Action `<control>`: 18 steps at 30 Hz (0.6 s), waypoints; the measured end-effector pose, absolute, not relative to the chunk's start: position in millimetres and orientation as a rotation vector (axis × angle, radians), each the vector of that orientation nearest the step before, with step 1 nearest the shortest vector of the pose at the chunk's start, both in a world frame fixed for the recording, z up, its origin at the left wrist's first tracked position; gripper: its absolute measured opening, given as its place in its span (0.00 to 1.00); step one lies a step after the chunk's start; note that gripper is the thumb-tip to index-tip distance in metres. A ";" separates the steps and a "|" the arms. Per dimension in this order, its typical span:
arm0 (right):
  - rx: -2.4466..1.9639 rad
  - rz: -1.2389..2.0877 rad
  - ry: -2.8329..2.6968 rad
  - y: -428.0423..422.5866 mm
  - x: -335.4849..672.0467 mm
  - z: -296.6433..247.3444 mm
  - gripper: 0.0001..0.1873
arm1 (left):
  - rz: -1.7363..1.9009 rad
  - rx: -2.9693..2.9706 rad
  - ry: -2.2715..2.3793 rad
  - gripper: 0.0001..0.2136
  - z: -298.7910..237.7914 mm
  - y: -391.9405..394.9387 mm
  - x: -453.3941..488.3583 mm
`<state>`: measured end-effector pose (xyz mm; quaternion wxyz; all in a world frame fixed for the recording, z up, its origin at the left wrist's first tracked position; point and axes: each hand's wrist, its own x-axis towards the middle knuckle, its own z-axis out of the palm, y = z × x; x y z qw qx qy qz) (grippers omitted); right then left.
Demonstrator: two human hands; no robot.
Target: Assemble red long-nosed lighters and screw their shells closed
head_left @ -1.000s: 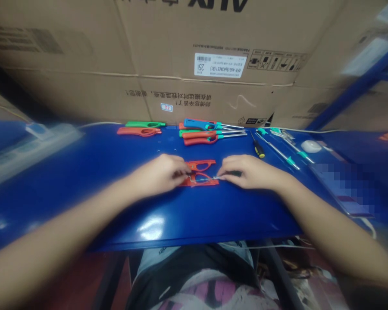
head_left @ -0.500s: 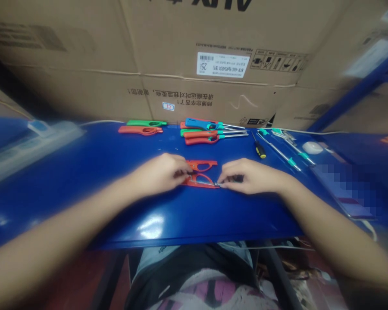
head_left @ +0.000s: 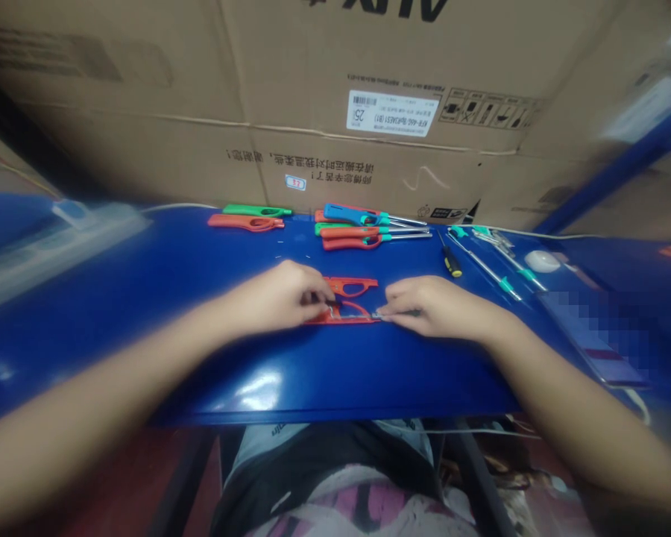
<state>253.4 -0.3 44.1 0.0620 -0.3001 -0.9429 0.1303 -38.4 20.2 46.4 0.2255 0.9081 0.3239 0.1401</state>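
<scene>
Two orange lighter shell halves lie on the blue table in front of me. The far half (head_left: 363, 285) lies just beyond the near half (head_left: 353, 317), which has its hollow side up with a thin pale wire or tube along it. My left hand (head_left: 282, 294) is closed in a pinch over the near half's left part, at a small black piece (head_left: 338, 302). At the shell's right tip, my right hand (head_left: 430, 304) pinches around a small metallic end (head_left: 376, 316); its fingers mostly hide what they grip.
Several assembled lighters (head_left: 350, 233) are piled at the back, left of a screwdriver (head_left: 452, 262) and metal lighter rods (head_left: 489, 268). Green (head_left: 251, 211) and orange (head_left: 232, 221) handles lie back left. A power strip (head_left: 89, 239) is far left, a phone-like device (head_left: 598, 335) right. A cardboard box (head_left: 291, 89) stands behind.
My left hand has shifted slightly relative to the near shell half, showing more of its left end. My right hand stays at the tip, and the view has shifted a little.
</scene>
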 end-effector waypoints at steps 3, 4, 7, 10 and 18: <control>-0.901 0.373 -2.861 -1.4 253.5 44.5 0.11 | 0.349 2.423 0.917 0.10 48.6 19.7 -38.7; -0.898 0.370 -2.865 -1.7 253.7 44.8 0.11 | 0.333 2.398 0.927 0.10 48.9 19.8 -38.6; -0.893 0.364 -2.868 -2.5 253.8 45.8 0.11 | 0.300 2.360 0.948 0.10 47.7 20.7 -38.3; -0.882 0.364 -2.871 -3.2 252.8 46.3 0.12 | 0.307 2.355 0.966 0.10 44.3 22.1 -37.8; -0.850 0.206 -2.975 -7.4 246.3 48.7 0.15 | 0.347 2.330 1.010 0.10 41.1 19.9 -35.3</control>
